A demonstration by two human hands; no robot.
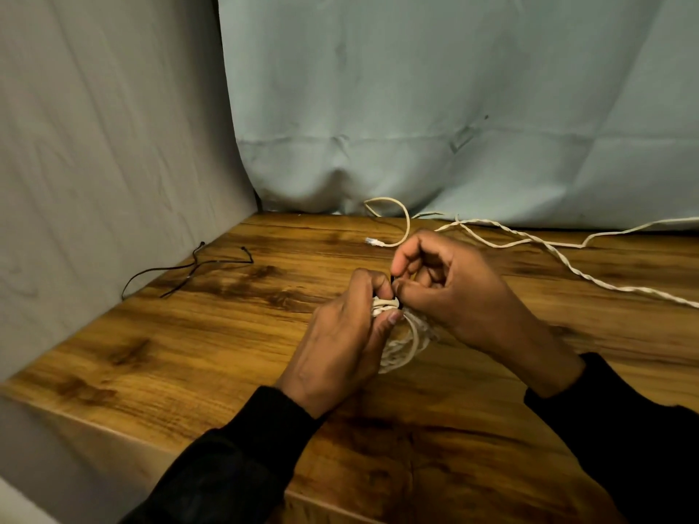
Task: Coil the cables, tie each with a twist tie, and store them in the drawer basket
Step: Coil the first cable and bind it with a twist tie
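A coiled cream cable hangs over the wooden table between my hands. My left hand grips the top of the coil, fingers curled round the bundle. My right hand pinches a thin dark twist tie at the top of the coil with thumb and forefinger. Most of the tie is hidden by my fingers. Loose cream cables, one of them twisted, lie on the table behind, with a plug end pointing left. No drawer basket is in view.
Several dark twist ties lie at the table's left, near a grey cloth wall. A pale green cloth hangs behind the table. The table's front edge runs across the lower left.
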